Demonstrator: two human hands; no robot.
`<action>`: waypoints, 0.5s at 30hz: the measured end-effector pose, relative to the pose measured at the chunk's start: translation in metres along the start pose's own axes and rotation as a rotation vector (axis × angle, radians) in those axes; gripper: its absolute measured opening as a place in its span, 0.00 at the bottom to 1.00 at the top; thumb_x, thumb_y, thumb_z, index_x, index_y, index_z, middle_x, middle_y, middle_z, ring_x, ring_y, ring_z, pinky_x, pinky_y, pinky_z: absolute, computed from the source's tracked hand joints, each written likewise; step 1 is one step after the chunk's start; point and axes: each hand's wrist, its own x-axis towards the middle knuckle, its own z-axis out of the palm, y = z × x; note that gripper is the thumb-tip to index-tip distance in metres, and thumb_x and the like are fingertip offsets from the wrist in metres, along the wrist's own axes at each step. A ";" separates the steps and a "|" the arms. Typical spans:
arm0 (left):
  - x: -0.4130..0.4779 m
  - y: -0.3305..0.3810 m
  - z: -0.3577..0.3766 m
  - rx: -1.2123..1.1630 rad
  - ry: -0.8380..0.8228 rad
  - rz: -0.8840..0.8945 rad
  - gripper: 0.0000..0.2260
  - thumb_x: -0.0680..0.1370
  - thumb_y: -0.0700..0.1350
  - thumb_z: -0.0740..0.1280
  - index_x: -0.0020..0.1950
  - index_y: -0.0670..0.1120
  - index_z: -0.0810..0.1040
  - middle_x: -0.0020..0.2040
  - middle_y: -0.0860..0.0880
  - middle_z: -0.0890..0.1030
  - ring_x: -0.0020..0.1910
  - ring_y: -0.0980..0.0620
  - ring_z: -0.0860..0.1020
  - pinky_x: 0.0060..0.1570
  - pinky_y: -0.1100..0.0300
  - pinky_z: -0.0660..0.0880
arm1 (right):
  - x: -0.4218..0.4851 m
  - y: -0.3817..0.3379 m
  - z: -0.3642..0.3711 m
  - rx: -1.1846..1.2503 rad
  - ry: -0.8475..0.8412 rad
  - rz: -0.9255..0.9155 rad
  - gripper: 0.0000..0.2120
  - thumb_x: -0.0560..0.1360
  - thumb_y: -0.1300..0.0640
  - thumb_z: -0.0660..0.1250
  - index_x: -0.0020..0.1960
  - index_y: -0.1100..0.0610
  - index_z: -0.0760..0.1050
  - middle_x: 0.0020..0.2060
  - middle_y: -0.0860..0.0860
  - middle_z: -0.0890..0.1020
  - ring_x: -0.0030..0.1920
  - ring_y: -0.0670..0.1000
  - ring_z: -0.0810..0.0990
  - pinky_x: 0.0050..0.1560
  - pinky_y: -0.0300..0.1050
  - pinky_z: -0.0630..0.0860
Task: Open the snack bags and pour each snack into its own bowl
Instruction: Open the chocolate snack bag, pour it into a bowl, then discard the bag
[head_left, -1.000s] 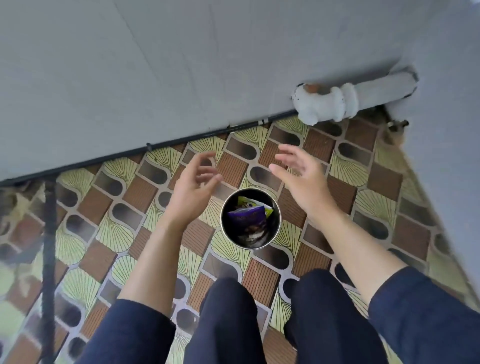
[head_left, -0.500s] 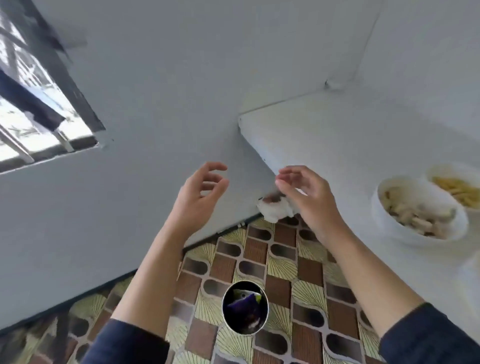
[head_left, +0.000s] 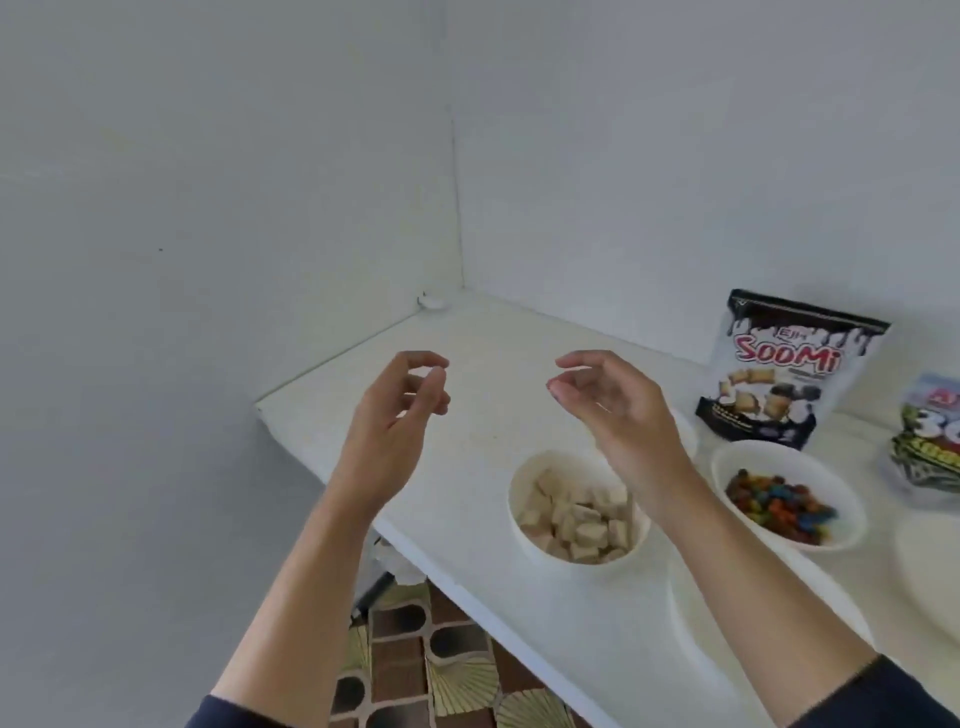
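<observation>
Left hand (head_left: 400, 415) and right hand (head_left: 618, 410) hover raised above the counter (head_left: 467, 467), grips loosely apart, empty.

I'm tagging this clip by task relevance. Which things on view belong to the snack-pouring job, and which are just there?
Part of the job:
- Soomi bag, standing upright
- second snack bag, at the right edge
- bowl of pale biscuit pieces
- bowl of coloured candies
- left hand and right hand, both empty

Just there:
- white counter
- patterned floor tiles
</observation>
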 end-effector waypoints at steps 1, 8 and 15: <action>0.011 0.005 0.018 -0.009 -0.028 0.019 0.06 0.85 0.50 0.62 0.58 0.55 0.78 0.44 0.50 0.82 0.46 0.53 0.82 0.51 0.55 0.77 | 0.008 0.000 -0.017 -0.027 0.034 -0.009 0.06 0.77 0.58 0.72 0.54 0.52 0.81 0.46 0.53 0.84 0.47 0.45 0.82 0.49 0.35 0.75; 0.088 0.037 0.143 -0.073 -0.219 0.116 0.04 0.84 0.50 0.65 0.56 0.55 0.79 0.44 0.52 0.80 0.43 0.54 0.78 0.47 0.59 0.76 | 0.057 0.013 -0.135 -0.264 0.237 -0.085 0.07 0.77 0.56 0.72 0.53 0.46 0.80 0.45 0.43 0.83 0.53 0.46 0.81 0.60 0.53 0.77; 0.147 0.056 0.255 -0.111 -0.414 0.190 0.03 0.83 0.50 0.66 0.56 0.57 0.79 0.50 0.56 0.81 0.52 0.58 0.79 0.47 0.68 0.75 | 0.086 0.030 -0.225 -0.596 0.510 -0.107 0.09 0.77 0.58 0.72 0.56 0.51 0.80 0.50 0.43 0.83 0.55 0.43 0.79 0.57 0.30 0.69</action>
